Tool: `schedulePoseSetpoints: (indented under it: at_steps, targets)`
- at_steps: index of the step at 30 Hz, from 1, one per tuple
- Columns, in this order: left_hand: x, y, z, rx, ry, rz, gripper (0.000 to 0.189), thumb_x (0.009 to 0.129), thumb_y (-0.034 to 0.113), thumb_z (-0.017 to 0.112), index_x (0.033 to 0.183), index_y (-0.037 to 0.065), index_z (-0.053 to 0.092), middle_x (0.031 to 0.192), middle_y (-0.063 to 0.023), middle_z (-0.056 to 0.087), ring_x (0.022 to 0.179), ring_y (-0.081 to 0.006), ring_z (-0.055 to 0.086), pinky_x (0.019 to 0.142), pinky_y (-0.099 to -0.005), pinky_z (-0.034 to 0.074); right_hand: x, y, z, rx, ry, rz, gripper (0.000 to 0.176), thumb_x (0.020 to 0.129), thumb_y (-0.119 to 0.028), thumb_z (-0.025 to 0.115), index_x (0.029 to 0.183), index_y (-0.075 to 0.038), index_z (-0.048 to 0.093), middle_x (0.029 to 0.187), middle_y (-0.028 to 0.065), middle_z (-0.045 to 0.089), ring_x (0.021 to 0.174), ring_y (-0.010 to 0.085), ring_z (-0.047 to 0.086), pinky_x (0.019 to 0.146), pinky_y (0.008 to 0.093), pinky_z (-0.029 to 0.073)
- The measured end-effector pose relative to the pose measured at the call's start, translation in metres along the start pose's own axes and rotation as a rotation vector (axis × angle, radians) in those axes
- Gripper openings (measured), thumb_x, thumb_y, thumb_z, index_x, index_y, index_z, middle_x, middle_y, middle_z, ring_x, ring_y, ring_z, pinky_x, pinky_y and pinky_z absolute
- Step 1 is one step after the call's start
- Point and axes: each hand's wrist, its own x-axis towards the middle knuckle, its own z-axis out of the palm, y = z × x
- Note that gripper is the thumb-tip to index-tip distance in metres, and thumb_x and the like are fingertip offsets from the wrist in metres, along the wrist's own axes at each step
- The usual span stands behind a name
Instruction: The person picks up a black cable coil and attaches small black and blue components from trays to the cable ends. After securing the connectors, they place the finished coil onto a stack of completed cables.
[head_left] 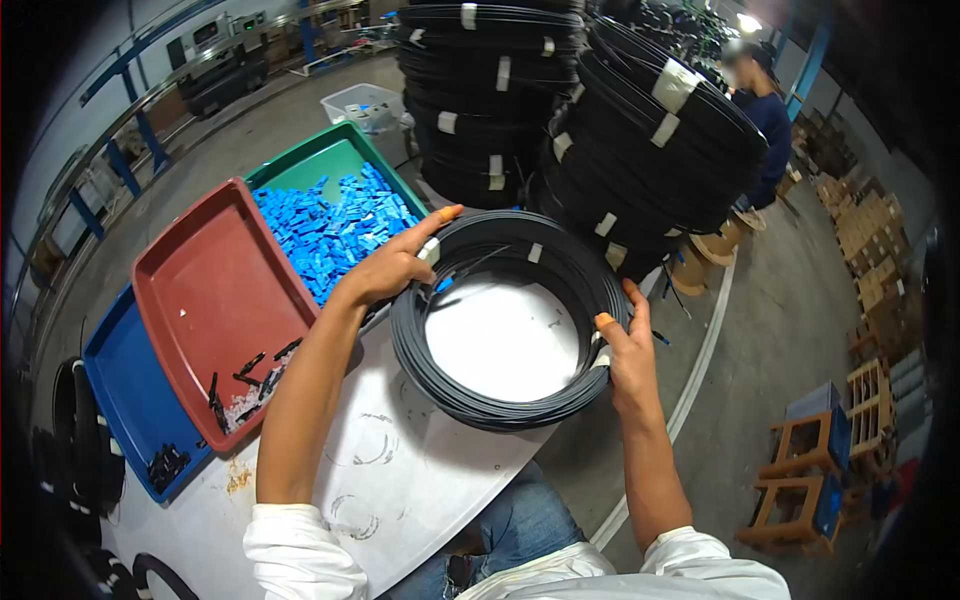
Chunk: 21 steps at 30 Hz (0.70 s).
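Note:
A flat coil of black cable [470, 400], bound with white tape strips, lies on the white table [400, 480]. My left hand [395, 262] rests on the coil's far left rim, index finger stretched out with an orange fingertip cover. My right hand [625, 345] grips the coil's right rim, thumb inside the ring, also with an orange cover. Both forearms are bare below rolled white sleeves.
Left of the coil sit a green tray [330, 160] of several blue plastic parts, a red tray [210, 290] with a few black pieces, and a blue tray [130, 400]. Tall stacks of black coils [640, 140] stand behind. Another person [765, 120] works beyond; wooden stools [800, 480] stand at right.

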Motion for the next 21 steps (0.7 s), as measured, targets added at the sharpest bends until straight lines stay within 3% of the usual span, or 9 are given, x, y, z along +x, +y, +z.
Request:
schedulePoseSetpoints:
  at_steps: [4,8,11,15,17,21]
  targets:
    - [0.0,-0.006,-0.001,0.001,-0.021,0.039,0.101,0.073,0.018,0.072,0.16,0.01,0.021,0.163,-0.0159,0.026,0.15,-0.0284,0.024,0.122,-0.0375,0.017,0.002,0.006,-0.005,0.055,-0.009,-0.005,0.081,0.095,-0.025,0.07,0.155,-0.003,0.019,0.127,0.0157,0.06,0.112,0.0189,0.057,0.101,0.032,0.042]
    - [0.0,-0.011,0.0,-0.142,0.033,0.039,0.099,0.085,0.042,0.072,0.161,0.01,0.017,0.162,-0.0197,0.024,0.151,-0.0338,0.02,0.122,-0.0437,0.015,0.004,0.015,-0.024,0.235,-0.059,0.029,0.068,0.101,-0.023,0.056,0.156,-0.006,0.019,0.132,0.0159,0.055,0.119,0.0216,0.058,0.104,0.0365,0.046]
    - [-0.009,-0.009,0.0,-0.192,0.158,0.099,0.092,0.088,0.042,0.07,0.16,0.011,0.021,0.163,-0.0176,0.023,0.151,-0.0368,0.019,0.123,-0.0452,0.015,-0.013,0.026,-0.039,0.258,-0.045,-0.086,0.07,0.1,-0.028,0.057,0.157,-0.007,0.021,0.136,0.013,0.052,0.125,0.0241,0.052,0.11,0.0354,0.036]
    - [-0.055,0.015,0.014,-0.045,0.384,0.151,0.074,0.093,0.038,0.066,0.155,0.013,0.034,0.158,-0.0161,0.034,0.147,-0.0356,0.03,0.12,-0.0462,0.024,-0.063,0.054,-0.045,0.129,0.071,-0.21,0.058,0.103,-0.027,0.054,0.15,0.0,0.034,0.139,0.0121,0.048,0.126,0.0238,0.048,0.107,0.0356,0.037]
    - [-0.091,0.018,0.027,0.174,0.528,0.199,0.066,0.094,0.038,0.065,0.15,0.01,0.041,0.151,-0.0161,0.045,0.14,-0.0344,0.042,0.116,-0.0457,0.034,-0.108,0.054,-0.039,-0.063,0.027,-0.299,0.05,0.103,-0.023,0.053,0.144,0.002,0.04,0.139,0.0129,0.047,0.125,0.0228,0.047,0.105,0.0368,0.037]
    - [-0.191,0.036,0.068,0.35,0.674,0.125,0.064,0.093,0.034,0.068,0.145,0.005,0.046,0.141,-0.018,0.055,0.129,-0.0315,0.054,0.109,-0.0413,0.042,-0.161,0.105,-0.037,-0.063,-0.194,-0.256,0.046,0.105,-0.026,0.05,0.143,-0.004,0.04,0.141,0.0124,0.048,0.128,0.0234,0.046,0.109,0.0372,0.033]
